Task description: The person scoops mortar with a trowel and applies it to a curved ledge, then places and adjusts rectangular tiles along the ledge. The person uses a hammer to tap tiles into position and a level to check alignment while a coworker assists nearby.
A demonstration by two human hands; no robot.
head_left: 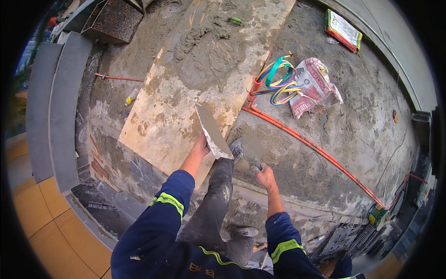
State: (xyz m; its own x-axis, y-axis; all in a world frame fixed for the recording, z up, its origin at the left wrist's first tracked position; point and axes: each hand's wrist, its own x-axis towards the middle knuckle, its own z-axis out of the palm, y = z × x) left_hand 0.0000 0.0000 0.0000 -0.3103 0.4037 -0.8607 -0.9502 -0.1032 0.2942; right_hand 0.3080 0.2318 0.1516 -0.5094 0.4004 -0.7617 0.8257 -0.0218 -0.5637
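Observation:
My left hand (201, 144) grips the edge of a narrow slab (213, 128) with grey mortar on its face and a pale, rough edge, held tilted just above my knee. My right hand (264, 176) is closed on the handle of a trowel (251, 152), whose mortar-coated blade points up toward the slab. My left leg (216, 186) is bent beneath the slab, with the boot partly hidden. Ahead lies a pale, stained board (144, 121) with a spread heap of wet mortar (209, 60) on its far part.
Orange conduit (297, 137) runs across the rough floor on the right, near coiled coloured wires (278, 79), a torn bag (311, 86) and a packaged sack (343, 30). A yellow bottle (131, 96) lies left of the board. Long grey slabs (60, 111) stand at the left edge.

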